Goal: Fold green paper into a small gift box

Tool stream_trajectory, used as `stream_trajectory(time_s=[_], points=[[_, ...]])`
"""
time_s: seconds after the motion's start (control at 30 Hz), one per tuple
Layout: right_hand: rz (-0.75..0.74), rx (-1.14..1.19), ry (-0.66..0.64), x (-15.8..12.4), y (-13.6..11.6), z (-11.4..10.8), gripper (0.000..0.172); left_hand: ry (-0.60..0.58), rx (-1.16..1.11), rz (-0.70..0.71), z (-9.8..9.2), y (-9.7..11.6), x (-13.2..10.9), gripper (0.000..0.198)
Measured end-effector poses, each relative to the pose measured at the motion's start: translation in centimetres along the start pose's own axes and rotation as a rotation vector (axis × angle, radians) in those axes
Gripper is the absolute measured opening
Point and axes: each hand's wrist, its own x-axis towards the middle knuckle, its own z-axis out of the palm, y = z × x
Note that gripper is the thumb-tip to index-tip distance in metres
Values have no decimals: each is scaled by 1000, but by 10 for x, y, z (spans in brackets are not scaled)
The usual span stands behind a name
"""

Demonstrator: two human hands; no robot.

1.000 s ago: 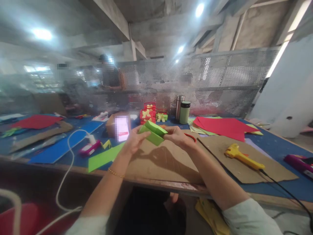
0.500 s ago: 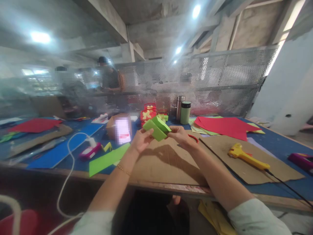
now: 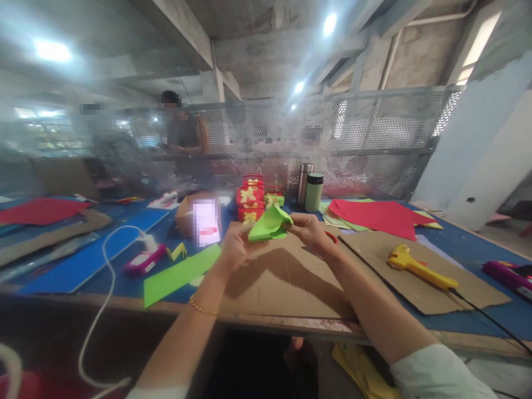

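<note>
A folded light green piece (image 3: 270, 224) is held up above a brown cardboard sheet (image 3: 286, 277) at the middle of the table. My left hand (image 3: 236, 244) grips its left end, the fingers closed on it. At its right edge my right hand (image 3: 307, 230) pinches a corner between thumb and fingers. Part of a red-handled tool (image 3: 331, 237) shows beside my right wrist. Behind the green piece stand stacked red boxes with gold bows (image 3: 250, 197) and a small green box with a bow (image 3: 274, 199).
A yellow glue gun (image 3: 421, 269) lies on cardboard at the right, its cord off the front edge. Red sheets (image 3: 374, 213) and two bottles (image 3: 314, 193) stand behind. Leftward are a lit phone (image 3: 205, 221), a green strip (image 3: 178, 274) and a purple power strip (image 3: 145, 260).
The green piece has been tilted, so its side and upper folds now face me differently. My left hand has shifted slightly left and down. The view has turned a little.
</note>
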Motion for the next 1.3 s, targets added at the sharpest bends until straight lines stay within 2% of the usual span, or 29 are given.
stream_trajectory(time_s=[0.1,0.3,0.43,0.5,0.67,0.77,0.83,0.9,1.0,1.1,1.17,1.3], points=[[-39,-29,0,0,0,-4,52,-67,21,25,2,4,-4,44],[-87,-33,-14,0,0,-7,52,-100,122,161,-2,-6,-10,55],[-101,-65,4,0,-3,-5,53,-216,168,186,-6,7,-15,73],[-104,-87,-10,0,-4,-5,53,-240,216,181,-7,19,-16,67],[-120,-167,-101,-1,-3,-7,52,-38,681,101,-2,43,-5,33],[-116,-238,-107,-2,-1,-8,50,-123,705,27,-2,46,5,35],[-115,-292,-106,-3,0,-9,48,-195,659,-5,-4,43,9,33],[-116,-335,-113,-3,3,-11,47,-211,639,-2,-6,36,11,31],[-89,-377,-137,-2,8,-15,41,-139,650,33,-8,20,14,31],[-21,-440,-177,-2,12,-18,25,-51,787,80,-9,5,15,31],[6,-484,-215,-1,14,-19,19,-45,870,105,-11,0,15,32],[36,-564,-275,0,16,-19,18,-67,906,100,-14,-5,10,34]])
